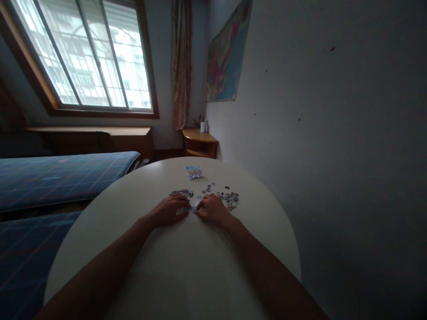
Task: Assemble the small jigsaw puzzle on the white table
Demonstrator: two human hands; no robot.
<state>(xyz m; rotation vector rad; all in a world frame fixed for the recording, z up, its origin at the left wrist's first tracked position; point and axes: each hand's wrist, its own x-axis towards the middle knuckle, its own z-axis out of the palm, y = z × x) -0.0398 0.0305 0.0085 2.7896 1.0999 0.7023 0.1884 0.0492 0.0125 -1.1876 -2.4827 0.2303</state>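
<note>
Small light-blue jigsaw puzzle pieces [193,209] lie flat on the white round table [196,266], between my two hands. My left hand [169,210] rests at their left side, fingers bent and closed over their edge. From the right, my right hand [212,210] pinches at the same pieces with thumb and forefinger. Whether the pieces are fully joined is too small to tell. Behind my left hand is a pile of loose pieces [183,193]. A wider pile of loose pieces [230,200] spreads beyond my right hand.
A few stray pieces [207,189] lie between the piles. Farther back is a colourful picture sheet [195,172]. A blue plaid mattress [66,175] borders the table on the left, a bare wall [333,155] on the right. A corner shelf [200,137] stands behind.
</note>
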